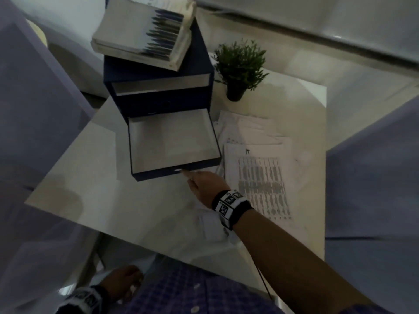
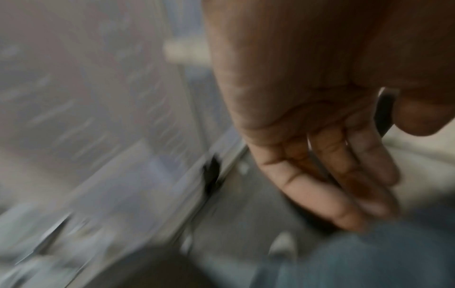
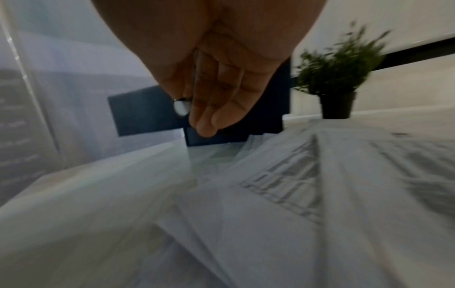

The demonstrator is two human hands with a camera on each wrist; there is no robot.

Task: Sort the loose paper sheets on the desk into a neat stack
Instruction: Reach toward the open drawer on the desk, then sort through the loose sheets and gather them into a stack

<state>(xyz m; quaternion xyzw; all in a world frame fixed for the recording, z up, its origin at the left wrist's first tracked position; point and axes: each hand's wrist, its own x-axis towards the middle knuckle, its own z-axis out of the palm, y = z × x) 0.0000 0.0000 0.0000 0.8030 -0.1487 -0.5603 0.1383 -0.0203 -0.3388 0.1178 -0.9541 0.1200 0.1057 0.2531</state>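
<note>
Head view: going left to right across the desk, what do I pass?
Open lower drawer of the dark blue drawer box → right hand at the drawer's front edge → loose paper sheets, still spread. The potted plant stands farther back, above the sheets.

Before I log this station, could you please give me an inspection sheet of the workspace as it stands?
Surface: white desk, glossy.
Job's things: loose paper sheets fanned unevenly right of the drawer box, not yet stacked.
Clutter: navy drawer box, lower drawer pulled out; book on top; potted plant.
Hands: right hand open, fingers at the lower drawer's front; left hand below the desk edge, holding nothing.
Cables: thin black cable under the right forearm.
Surroundings: pale curtains.
</note>
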